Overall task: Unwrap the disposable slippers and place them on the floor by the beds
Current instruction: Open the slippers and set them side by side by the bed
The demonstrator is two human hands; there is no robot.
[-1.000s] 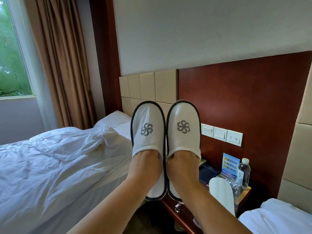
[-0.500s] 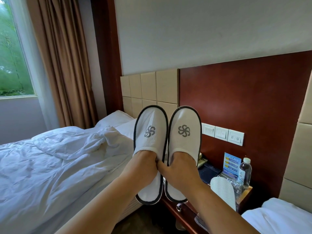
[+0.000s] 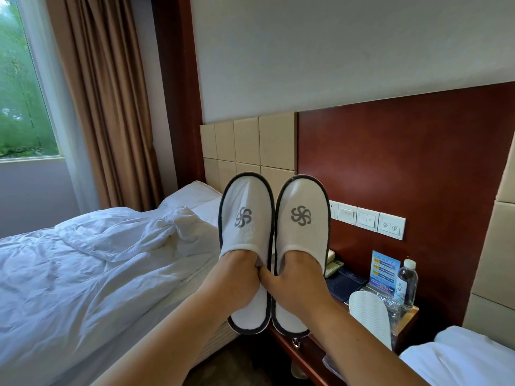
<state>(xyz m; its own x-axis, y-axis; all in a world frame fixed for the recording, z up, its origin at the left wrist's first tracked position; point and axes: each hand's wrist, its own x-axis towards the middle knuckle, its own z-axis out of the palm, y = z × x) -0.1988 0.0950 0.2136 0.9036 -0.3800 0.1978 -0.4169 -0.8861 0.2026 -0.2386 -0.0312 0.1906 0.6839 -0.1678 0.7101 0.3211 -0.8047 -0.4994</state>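
Observation:
Two white slippers with dark trim and a grey pinwheel logo are held up side by side in front of the headboard. My left hand is pushed inside the left slipper, and my right hand is inside the right slipper. The thumbs touch between the two slippers. Both slippers point toes up, soles away from me. Another white slipper stands sole-out on the nightstand beside crumpled clear wrapping.
A bed with a rumpled white duvet lies at the left, a second bed's corner at the lower right. The wooden nightstand between them holds a water bottle, a card and a phone. Dark floor shows below.
Both hands with the slippers have come down a little and slightly to the right, and the thumbs have come together between the slippers.

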